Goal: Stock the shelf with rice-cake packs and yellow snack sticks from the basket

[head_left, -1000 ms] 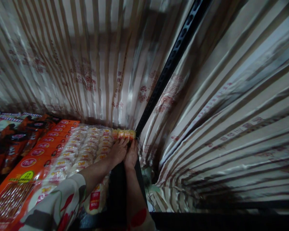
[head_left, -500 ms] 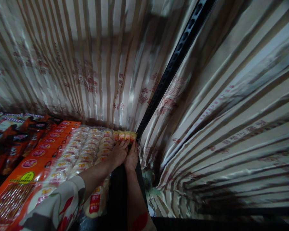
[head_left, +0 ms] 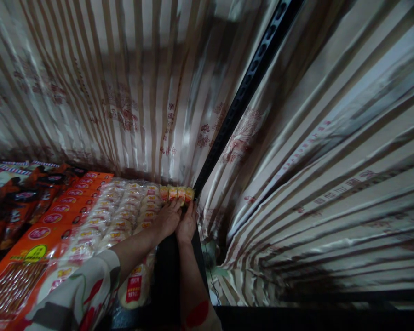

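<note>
Pressing flat and side by side, left hand (head_left: 166, 219) and right hand (head_left: 187, 224) should nudge the yellow packets (head_left: 177, 193) evenly against the striped curtain (head_left: 138, 101).

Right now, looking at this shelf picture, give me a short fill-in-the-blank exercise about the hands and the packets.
1. Both hands, the left hand and the right hand, touch a row of small ____ packets at the back of the shelf.
2. The upright black post stands just to the ____ of those packets.
3. The striped ____ hangs behind the shelf.
4. The long flat packs on the left are ____.

Missing words: yellow; right; curtain; orange
</note>
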`<state>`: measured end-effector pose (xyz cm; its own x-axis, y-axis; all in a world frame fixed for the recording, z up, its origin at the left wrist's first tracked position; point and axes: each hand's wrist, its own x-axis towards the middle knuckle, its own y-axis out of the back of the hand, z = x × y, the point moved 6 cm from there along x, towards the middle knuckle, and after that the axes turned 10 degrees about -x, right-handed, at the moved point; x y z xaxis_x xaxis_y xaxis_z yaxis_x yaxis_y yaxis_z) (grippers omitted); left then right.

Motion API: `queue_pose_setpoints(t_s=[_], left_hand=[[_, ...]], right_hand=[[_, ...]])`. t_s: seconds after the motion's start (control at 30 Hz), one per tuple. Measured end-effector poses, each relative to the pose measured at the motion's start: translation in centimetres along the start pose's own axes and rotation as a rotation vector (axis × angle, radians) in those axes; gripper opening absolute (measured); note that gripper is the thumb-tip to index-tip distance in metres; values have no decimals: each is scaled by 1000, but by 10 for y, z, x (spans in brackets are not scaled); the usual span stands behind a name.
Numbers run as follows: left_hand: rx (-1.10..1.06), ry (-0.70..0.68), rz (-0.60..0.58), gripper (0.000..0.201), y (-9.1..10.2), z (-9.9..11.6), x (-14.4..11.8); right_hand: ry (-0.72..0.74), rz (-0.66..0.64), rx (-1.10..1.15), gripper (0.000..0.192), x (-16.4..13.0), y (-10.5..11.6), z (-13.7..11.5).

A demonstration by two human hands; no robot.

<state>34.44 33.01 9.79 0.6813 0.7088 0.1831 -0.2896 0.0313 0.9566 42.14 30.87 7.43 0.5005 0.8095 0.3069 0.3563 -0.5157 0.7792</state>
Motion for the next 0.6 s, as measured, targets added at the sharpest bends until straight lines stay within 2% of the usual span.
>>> queue_pose_setpoints(t_s=[0.33, 0.6], left_hand=[[11, -44, 26, 33, -3, 1, 0], [56, -93, 45, 35, -2, 3, 2]], right_hand=[[8, 64, 43, 58, -1, 0, 2], [-12, 29, 27, 56, -1, 1, 2]])
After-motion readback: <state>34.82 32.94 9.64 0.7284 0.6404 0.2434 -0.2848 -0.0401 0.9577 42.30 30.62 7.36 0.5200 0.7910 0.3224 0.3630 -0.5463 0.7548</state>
